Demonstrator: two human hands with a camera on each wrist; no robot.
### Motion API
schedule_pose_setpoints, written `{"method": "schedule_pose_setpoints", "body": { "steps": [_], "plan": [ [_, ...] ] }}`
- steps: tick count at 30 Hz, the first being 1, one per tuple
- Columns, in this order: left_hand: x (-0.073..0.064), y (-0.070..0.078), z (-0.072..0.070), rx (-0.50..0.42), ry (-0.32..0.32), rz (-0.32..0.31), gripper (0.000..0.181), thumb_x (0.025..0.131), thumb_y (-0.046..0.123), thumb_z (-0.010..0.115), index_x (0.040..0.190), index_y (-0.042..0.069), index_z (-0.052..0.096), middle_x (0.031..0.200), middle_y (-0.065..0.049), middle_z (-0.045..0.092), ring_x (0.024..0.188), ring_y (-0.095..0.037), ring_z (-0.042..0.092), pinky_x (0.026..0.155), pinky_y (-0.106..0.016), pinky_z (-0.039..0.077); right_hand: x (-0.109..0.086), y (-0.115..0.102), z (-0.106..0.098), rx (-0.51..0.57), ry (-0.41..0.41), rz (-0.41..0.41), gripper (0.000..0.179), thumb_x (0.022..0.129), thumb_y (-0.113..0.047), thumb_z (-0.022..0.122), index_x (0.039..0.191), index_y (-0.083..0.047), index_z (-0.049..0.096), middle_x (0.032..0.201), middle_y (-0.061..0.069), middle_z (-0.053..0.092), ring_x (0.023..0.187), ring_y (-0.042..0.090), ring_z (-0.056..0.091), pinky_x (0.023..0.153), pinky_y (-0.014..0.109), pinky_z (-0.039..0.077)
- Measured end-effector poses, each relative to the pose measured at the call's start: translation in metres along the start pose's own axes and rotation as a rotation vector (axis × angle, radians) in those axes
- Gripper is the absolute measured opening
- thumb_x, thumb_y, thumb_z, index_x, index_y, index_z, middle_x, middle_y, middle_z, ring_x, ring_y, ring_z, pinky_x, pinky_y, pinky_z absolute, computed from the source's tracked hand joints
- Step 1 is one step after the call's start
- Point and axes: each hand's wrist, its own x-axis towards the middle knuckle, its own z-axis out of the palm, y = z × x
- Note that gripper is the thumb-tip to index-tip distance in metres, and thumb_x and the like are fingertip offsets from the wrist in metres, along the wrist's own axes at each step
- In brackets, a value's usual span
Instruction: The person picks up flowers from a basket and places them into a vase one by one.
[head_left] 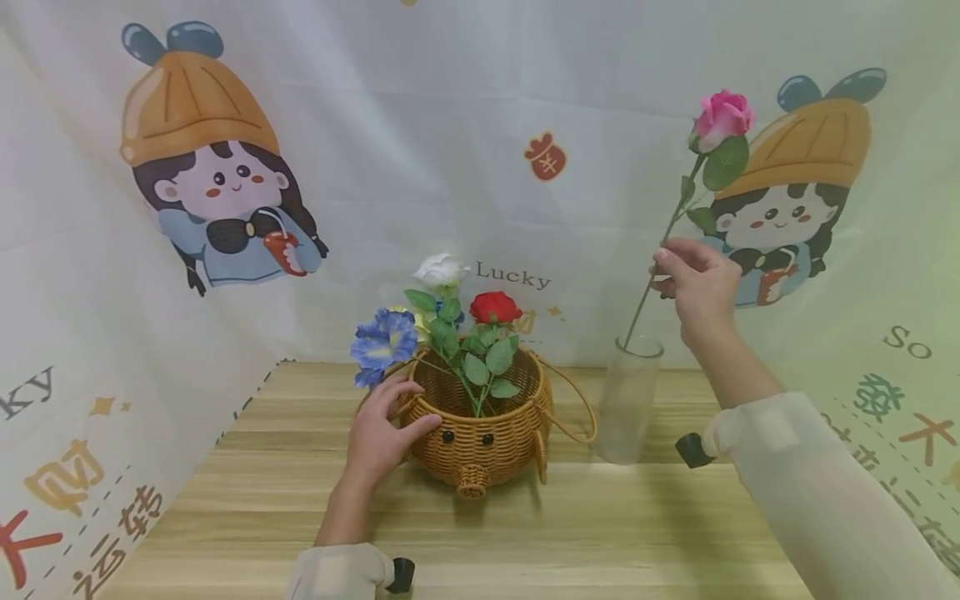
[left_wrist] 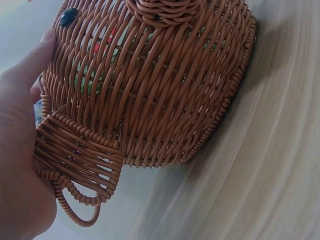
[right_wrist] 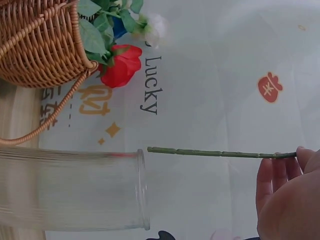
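My right hand (head_left: 701,287) pinches the green stem (right_wrist: 215,153) of a pink rose (head_left: 722,121) between thumb and fingers, with the bloom upward. In the right wrist view the stem's bare lower end is just above the rim of a clear glass vase (head_left: 630,408), apart from it. My left hand (head_left: 382,429) grips the left side of a brown wicker basket (head_left: 480,454), thumb on its front rim. The basket has black eyes and a woven snout. In it stand a red rose (head_left: 496,308), a white flower (head_left: 441,270) and blue flowers (head_left: 385,339).
The basket's looped handle (head_left: 581,417) reaches out towards the vase. Both stand on a light wood-grain table (head_left: 247,492). A white cloth (head_left: 420,167) with printed cartoon figures and lettering hangs behind and at the sides.
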Motion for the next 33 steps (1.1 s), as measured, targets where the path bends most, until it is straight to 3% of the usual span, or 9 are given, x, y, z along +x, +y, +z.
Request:
{"method": "schedule_pose_setpoints", "body": {
  "steps": [7, 12, 20, 28, 33],
  "plan": [
    [0.001, 0.000, 0.000, 0.006, -0.003, -0.002, 0.048, 0.085, 0.033, 0.088, 0.126, 0.013, 0.070, 0.160, -0.015, 0.049, 0.148, -0.042, 0.044, 0.113, -0.056, 0.050, -0.003, -0.001, -0.001, -0.045, 0.033, -0.005, 0.019, 0.095, 0.003, 0.072, 0.088, -0.015, 0.075, 0.077, -0.006, 0.073, 0.069, 0.005, 0.070, 0.065, 0.015, 0.061],
    [0.002, 0.000, -0.001, 0.023, 0.004, -0.002, 0.048, 0.085, 0.035, 0.088, 0.125, 0.015, 0.071, 0.159, -0.013, 0.050, 0.149, -0.041, 0.044, 0.116, -0.058, 0.046, -0.006, 0.005, -0.003, -0.095, 0.021, 0.001, 0.008, 0.096, 0.001, 0.071, 0.097, -0.007, 0.073, 0.077, -0.009, 0.074, 0.069, 0.003, 0.071, 0.066, 0.014, 0.060],
    [0.000, -0.001, 0.000, 0.012, 0.000, 0.003, 0.048, 0.085, 0.033, 0.088, 0.125, 0.013, 0.070, 0.160, -0.015, 0.049, 0.149, -0.042, 0.043, 0.113, -0.057, 0.050, -0.014, 0.026, -0.011, -0.214, 0.025, 0.012, 0.017, 0.097, -0.002, 0.071, 0.092, -0.017, 0.070, 0.075, -0.016, 0.073, 0.071, 0.001, 0.070, 0.065, 0.014, 0.060],
    [0.001, -0.001, 0.000, 0.012, -0.002, 0.006, 0.047, 0.085, 0.033, 0.087, 0.125, 0.013, 0.070, 0.160, -0.015, 0.049, 0.149, -0.042, 0.044, 0.112, -0.056, 0.051, -0.019, 0.043, -0.016, -0.262, 0.033, 0.052, 0.005, 0.097, -0.003, 0.071, 0.101, -0.006, 0.069, 0.072, -0.020, 0.071, 0.069, -0.002, 0.071, 0.065, 0.015, 0.061],
    [0.000, -0.001, -0.001, 0.014, -0.001, 0.008, 0.047, 0.085, 0.033, 0.087, 0.125, 0.014, 0.071, 0.160, -0.015, 0.049, 0.149, -0.042, 0.044, 0.112, -0.057, 0.051, -0.022, 0.051, -0.017, -0.296, 0.032, 0.039, 0.016, 0.098, -0.002, 0.070, 0.111, 0.006, 0.067, 0.071, -0.022, 0.069, 0.068, -0.004, 0.070, 0.065, 0.014, 0.060]
  ]
}}
